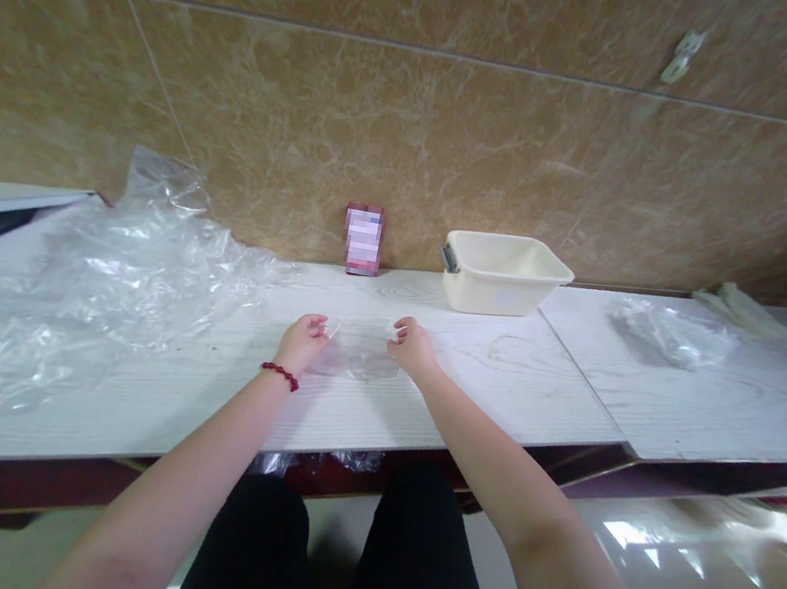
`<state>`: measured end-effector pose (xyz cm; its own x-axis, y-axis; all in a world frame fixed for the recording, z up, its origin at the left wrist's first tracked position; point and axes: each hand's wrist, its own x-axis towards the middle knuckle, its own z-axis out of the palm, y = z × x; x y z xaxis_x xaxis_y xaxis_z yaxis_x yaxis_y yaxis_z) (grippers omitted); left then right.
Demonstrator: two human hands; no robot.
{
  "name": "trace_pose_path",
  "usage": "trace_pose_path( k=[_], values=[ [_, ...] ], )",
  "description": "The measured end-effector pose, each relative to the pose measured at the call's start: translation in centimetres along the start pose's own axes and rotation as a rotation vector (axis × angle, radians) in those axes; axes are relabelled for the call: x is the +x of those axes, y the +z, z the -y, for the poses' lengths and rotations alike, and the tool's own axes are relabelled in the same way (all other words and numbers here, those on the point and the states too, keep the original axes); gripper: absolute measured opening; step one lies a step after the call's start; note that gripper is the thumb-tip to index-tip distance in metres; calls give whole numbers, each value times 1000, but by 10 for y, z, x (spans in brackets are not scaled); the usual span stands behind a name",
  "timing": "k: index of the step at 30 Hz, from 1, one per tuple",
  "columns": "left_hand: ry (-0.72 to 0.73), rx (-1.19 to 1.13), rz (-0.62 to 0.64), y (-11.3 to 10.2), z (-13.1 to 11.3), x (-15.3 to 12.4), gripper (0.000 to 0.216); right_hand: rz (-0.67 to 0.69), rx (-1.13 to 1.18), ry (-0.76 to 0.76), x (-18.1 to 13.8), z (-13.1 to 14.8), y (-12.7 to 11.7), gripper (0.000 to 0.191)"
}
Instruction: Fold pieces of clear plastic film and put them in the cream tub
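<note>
A small clear plastic bag (359,355) lies stretched over the white table between my two hands. My left hand (303,340), with a red bead bracelet at its wrist, has its fingers closed on the bag's left edge. Opposite it, my right hand (413,347) pinches the right edge near the top corner. The bag is see-through, and I make out nothing inside it. To the left of my left hand spreads a large heap of loose clear plastic bags (139,270).
A cream plastic tub (492,292) with a grey handle clip stands near the wall, right of a propped card (363,241). Further right lie a bundle of clear plastic (676,334) and a pale cloth (745,311). An open box (0,235) is at far left.
</note>
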<state>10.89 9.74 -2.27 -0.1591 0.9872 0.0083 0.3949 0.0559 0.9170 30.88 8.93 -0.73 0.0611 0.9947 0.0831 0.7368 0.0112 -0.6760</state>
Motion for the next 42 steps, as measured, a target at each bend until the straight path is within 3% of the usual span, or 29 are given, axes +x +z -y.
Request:
trace_pose_path(
  k=[3, 7, 9, 12, 16, 25, 29, 32, 37, 42],
  values=[
    [10, 67, 10, -5, -2, -2, 33, 16, -57, -36, -1, 1, -1, 30],
    [332, 440, -39, -12, -11, -11, 28, 26, -124, -78, -1, 1, 0, 27],
    [497, 625, 32, -11, -15, -18, 27, 37, -149, -83, 0, 1, 1, 27],
    [582, 779, 204, -5, -17, -28, 30, 73, -188, -71, 1, 2, 0, 26],
    [563, 847, 322, 2, -10, -36, 36, 105, -241, -103, 1, 3, 0, 24],
    [508, 985, 382, 0, -8, -42, 44, 95, -360, -110, -5, 10, -8, 30],
    [508, 1054, 396, -2, -13, -45, 46, -59, -417, -250, -19, 33, -4, 31],
    [528, 1069, 380, -3, -16, -47, 46, 12, -396, -354, -26, 50, 14, 34],
    [476, 1068, 413, -2, -16, -47, 47, 83, -430, -235, -25, 53, 43, 46],
    [454, 1068, 414, -3, -15, -47, 47, 21, -459, -178, -25, 35, 46, 59]
  ],
)
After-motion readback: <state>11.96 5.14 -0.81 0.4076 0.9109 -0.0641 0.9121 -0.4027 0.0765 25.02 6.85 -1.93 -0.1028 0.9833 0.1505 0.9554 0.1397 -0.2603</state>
